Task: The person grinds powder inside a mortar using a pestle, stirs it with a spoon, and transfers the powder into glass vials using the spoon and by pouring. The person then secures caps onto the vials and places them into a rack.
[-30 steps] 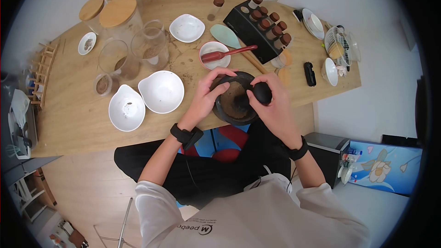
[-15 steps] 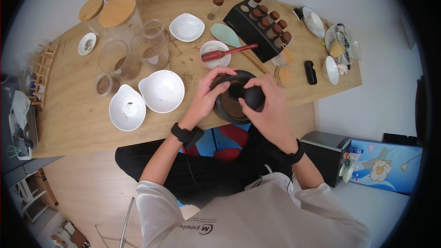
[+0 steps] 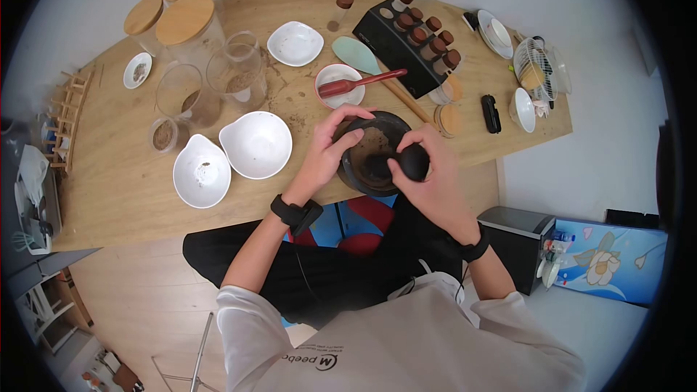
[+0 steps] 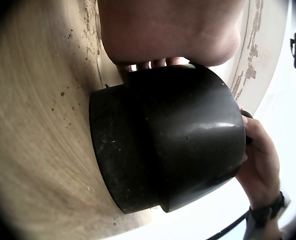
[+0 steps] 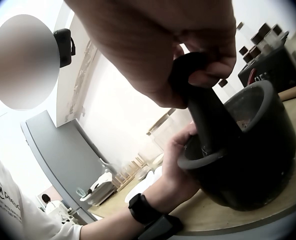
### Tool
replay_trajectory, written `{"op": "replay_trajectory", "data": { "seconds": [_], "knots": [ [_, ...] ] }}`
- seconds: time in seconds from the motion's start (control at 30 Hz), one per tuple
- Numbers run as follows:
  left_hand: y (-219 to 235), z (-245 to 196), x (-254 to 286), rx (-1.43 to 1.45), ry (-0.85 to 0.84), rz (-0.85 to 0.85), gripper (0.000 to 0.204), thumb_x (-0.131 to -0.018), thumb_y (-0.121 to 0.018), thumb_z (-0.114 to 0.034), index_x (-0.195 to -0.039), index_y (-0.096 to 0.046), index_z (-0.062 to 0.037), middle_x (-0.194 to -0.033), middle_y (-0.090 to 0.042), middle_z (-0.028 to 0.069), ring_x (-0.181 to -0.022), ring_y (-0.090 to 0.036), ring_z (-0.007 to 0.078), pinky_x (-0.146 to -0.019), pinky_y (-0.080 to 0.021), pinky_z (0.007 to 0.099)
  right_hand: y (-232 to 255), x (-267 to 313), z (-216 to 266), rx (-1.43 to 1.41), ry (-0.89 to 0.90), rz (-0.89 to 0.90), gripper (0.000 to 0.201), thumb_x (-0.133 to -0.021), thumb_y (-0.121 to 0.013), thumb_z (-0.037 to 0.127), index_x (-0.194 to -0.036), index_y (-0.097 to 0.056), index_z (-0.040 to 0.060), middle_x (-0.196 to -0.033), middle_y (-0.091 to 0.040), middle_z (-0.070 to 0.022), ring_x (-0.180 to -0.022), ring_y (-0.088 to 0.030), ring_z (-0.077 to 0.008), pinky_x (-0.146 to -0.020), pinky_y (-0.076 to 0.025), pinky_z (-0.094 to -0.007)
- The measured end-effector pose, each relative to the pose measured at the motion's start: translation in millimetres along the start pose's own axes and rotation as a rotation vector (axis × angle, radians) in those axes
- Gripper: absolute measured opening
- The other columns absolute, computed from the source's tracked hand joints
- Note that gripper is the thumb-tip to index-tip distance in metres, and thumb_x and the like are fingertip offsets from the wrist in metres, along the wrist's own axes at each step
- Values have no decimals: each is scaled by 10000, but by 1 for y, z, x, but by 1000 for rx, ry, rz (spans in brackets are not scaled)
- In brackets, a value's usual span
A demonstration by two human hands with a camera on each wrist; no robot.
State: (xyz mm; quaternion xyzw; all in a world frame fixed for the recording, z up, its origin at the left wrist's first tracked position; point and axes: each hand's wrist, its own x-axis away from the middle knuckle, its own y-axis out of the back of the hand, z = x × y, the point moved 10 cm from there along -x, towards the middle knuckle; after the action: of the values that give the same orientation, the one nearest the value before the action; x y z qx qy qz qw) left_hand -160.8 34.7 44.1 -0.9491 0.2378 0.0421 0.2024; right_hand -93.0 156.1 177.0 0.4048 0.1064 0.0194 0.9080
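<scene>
A black mortar (image 3: 356, 180) with brown powder (image 3: 372, 147) inside stands at the table's front edge. My left hand (image 3: 324, 149) grips its left rim, thumb over the edge and fingers round the far side. The fingers of my right hand (image 3: 430, 174) curl round the rounded top of a black pestle (image 3: 414, 162), whose lower end rests in the mortar. In the right wrist view the pestle (image 5: 210, 117) leans over the rim of the mortar (image 5: 238, 180). The left wrist view shows the outer wall of the mortar (image 4: 188, 135) close up.
Two white bowls (image 3: 255, 145) stand left of the mortar. Behind it are a small bowl (image 3: 340, 72) with a red spatula (image 3: 363, 83) across it, a green spoon (image 3: 356, 54) and a black rack (image 3: 396, 51) of corked vials. Clear containers (image 3: 236, 76) stand at the back left.
My right hand has swung the pestle from the mortar's right side toward the left, then back to the right and slightly nearer my body. The left hand stays on the rim.
</scene>
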Motion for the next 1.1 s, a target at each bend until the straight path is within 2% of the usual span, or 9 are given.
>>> {"op": "replay_trajectory", "data": {
  "seconds": [0.2,0.3,0.4,0.5,0.57,0.7,0.8,1.0,1.1],
  "knots": [
    [0,0,0,4,15,-2,308,-972,-595,-46,-1272,-650,-7,-1433,-672,159,-1318,-602,230,-1161,-440,375,4,-6,3,69,-46,-106,280,-865,-790,21,-1084,-618,49,-1017,-629,-130,-879,-663,-330,-766,-531,-393],
    [0,-2,1,-12,2,2,308,-971,-594,-44,-1272,-650,-5,-1432,-673,158,-1320,-602,231,-1160,-441,377,-3,-5,13,-20,72,-1,284,-860,-791,20,-1086,-621,46,-1016,-631,-127,-875,-664,-330,-758,-532,-392],
    [0,-4,2,-18,8,-3,307,-972,-592,-44,-1271,-651,-6,-1429,-675,156,-1319,-602,231,-1160,-440,378,-1,-8,-1,-39,-3,16,304,-843,-800,14,-1088,-622,44,-999,-625,-137,-870,-663,-349,-755,-533,-396],
    [0,-2,1,-8,12,-4,306,-973,-594,-49,-1270,-653,-9,-1424,-678,154,-1312,-602,229,-1158,-440,377,5,-11,-7,32,-72,-89,313,-840,-807,19,-1090,-622,43,-986,-629,-143,-868,-666,-347,-764,-538,-398],
    [0,-2,2,-5,16,-4,305,-973,-596,-53,-1269,-653,-11,-1420,-681,152,-1306,-603,227,-1157,-441,376,-4,-9,9,-6,39,-38,305,-839,-808,19,-1086,-630,44,-983,-638,-144,-867,-668,-339,-762,-538,-389],
    [0,-7,1,-24,-21,-18,288,-970,-601,-45,-1250,-656,-8,-1388,-701,145,-1260,-621,228,-1123,-458,376,-5,-8,-2,-89,-11,42,310,-832,-809,14,-1084,-633,47,-992,-641,-143,-861,-666,-339,-756,-539,-383],
    [1,-6,1,-26,-39,-32,276,-965,-603,-30,-1235,-657,-2,-1362,-717,142,-1229,-634,231,-1099,-470,380,4,-9,-11,-24,-29,-64,310,-830,-808,13,-1082,-630,50,-991,-635,-139,-877,-664,-339,-774,-537,-379],
    [1,-5,1,-22,-20,-28,277,-967,-604,-34,-1237,-655,-1,-1360,-717,140,-1235,-629,230,-1108,-463,379,-6,-8,-1,-93,1,96,289,-834,-797,10,-1069,-632,41,-995,-635,-135,-915,-657,-332,-816,-532,-379],
    [0,-5,1,-16,-24,-33,278,-968,-604,-38,-1239,-655,-3,-1359,-718,138,-1231,-632,231,-1108,-464,380,4,-10,-11,-40,-14,-10,291,-828,-801,9,-1059,-627,42,-1004,-633,-129,-917,-655,-337,-812,-532,-380]
  ]
}}
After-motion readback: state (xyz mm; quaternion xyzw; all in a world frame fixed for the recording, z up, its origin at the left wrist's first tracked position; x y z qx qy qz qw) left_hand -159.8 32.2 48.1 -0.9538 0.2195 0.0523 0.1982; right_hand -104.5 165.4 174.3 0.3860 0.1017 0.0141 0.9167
